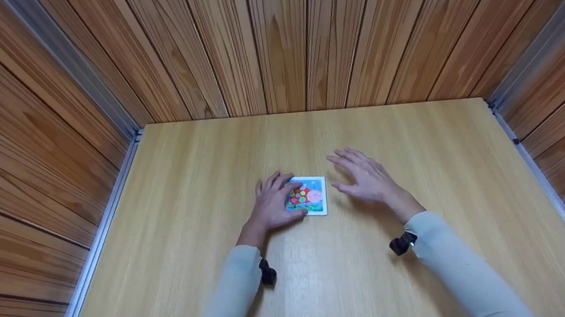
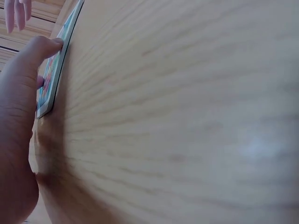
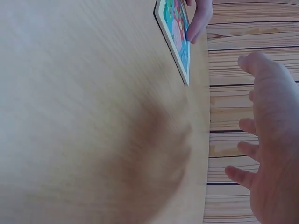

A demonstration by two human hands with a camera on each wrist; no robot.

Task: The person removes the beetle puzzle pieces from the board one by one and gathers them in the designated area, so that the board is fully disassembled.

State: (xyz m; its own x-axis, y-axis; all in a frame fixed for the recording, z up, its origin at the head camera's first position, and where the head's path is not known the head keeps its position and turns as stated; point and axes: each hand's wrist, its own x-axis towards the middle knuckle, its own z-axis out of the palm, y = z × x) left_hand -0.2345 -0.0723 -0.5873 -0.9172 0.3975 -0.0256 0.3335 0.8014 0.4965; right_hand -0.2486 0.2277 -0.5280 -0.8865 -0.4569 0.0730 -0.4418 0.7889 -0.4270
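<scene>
Picture board [image 1: 313, 196] lies flat on the light wood surface [image 1: 201, 199], roughly mid-frame in the head view, between the two hands. White border; blue ground with a pink round shape and a red patch bearing multicoloured dots.

Left hand [image 1: 275, 205]: at the board's left side, thumb [image 2: 52, 45] and forefinger touching its printed face, thumb toward the near edge. Grip: digits apart, spread across the board rather than clamped round it.

Right hand [image 1: 366, 178]: raised over the surface, just right of the board and not touching it. Grip: digits apart, holding nothing; its shadow falls on the surface in the right wrist view.

Both arms wear pale sleeves [image 1: 229, 291], each with a black wrist device [image 1: 268, 273]. Surroundings: plank walls [image 1: 279, 44] on three sides, grey metal strips [image 1: 99, 218] along the side edges.
</scene>
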